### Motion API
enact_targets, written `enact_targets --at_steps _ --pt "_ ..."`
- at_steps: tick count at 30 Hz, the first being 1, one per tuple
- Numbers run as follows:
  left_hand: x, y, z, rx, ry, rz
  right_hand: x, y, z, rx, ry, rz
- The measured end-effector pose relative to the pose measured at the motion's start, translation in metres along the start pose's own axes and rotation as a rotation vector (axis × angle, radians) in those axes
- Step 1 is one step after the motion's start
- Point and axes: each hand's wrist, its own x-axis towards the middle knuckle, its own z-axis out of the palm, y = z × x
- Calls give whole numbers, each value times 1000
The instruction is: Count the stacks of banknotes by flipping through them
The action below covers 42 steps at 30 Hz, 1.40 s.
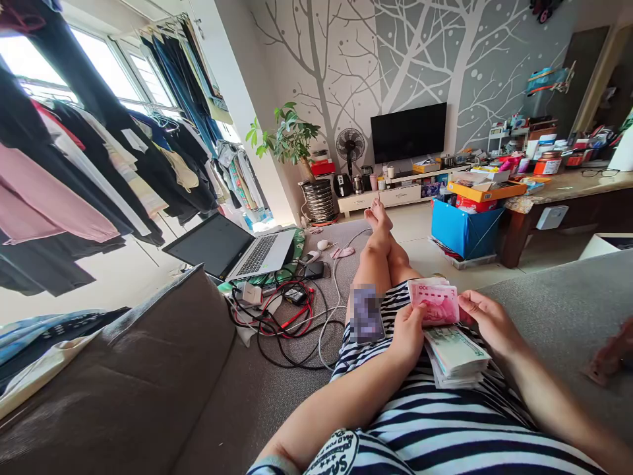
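The sofa (242, 402) is soft, and so is the lap in striped clothes (435, 425), so keep the legs still or things may slide. The left hand (408, 335) and right hand (490, 321) both pinch paper, the left thumb on top. Below them the green pile (457, 349) lies on the lap, its edges not all even, so try not to bump it. The pink notes (438, 305) are up between the hands, just above the pile. A light pinch at the sides, edges lined up, should keep them flat and stop any slipping out
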Motion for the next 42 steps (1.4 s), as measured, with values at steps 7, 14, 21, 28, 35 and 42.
enact_targets --at_steps 7,14,21,28,35,42 --pt "2 -2 -11 -54 -83 -47 -3 12 10 -93 125 -33" --pt "6 -11 -18 -104 -92 -63 -6 14 12 -283 220 -139" --pt "8 -18 -22 -26 -76 -47 -5 18 8 -354 223 -185" --pt "8 -20 -23 17 -87 -59 -7 21 7 -322 248 -161" --pt "5 -10 -16 -19 -42 -59 -5 23 9 -251 252 -121" --pt "9 -11 -15 -132 117 -136 -9 16 7 -167 218 -140"
